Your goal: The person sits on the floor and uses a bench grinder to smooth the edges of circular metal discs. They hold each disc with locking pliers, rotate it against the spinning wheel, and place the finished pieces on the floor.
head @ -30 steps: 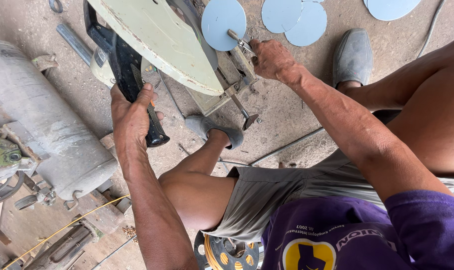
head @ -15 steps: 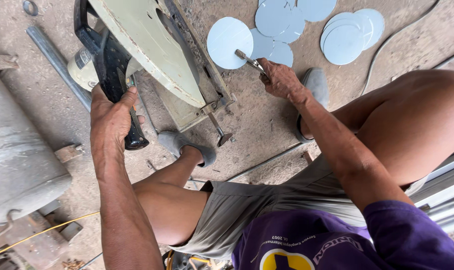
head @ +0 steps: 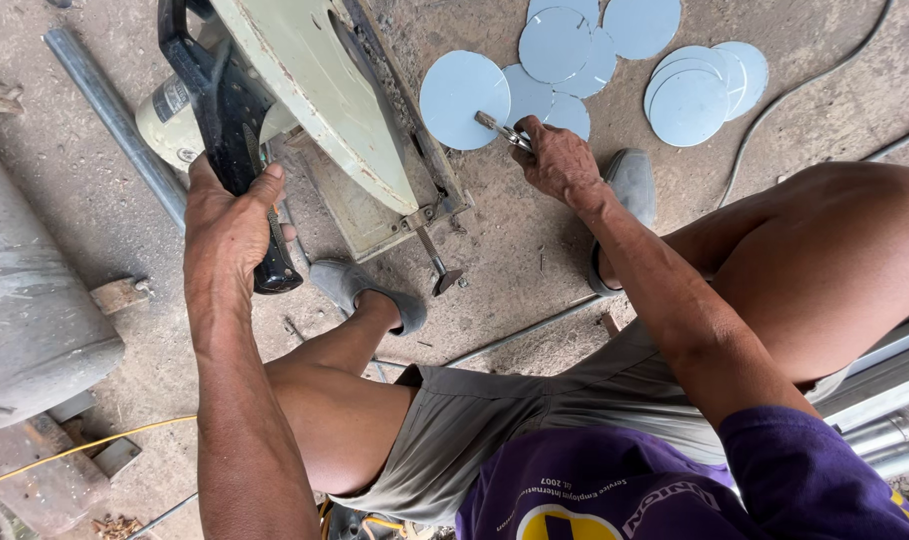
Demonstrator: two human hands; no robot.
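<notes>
Item: your left hand (head: 232, 215) closed on saw handle (head: 236, 150), upper left; right hand (head: 559, 160) gripping pliers (head: 501, 130) w/ disc (head: 462, 98), top centre—keep disc steady.

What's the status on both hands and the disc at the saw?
Left hand gripped on black saw handle. Right hand holds pliers clamped on a round metal disc beside the saw. More discs loose on the floor, clear of the hands.

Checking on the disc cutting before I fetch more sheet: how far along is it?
Done: several round metal discs lie on the floor. In hand: left hand on the saw handle, right hand gripping pliers at one disc. What remains cannot be told.
</notes>
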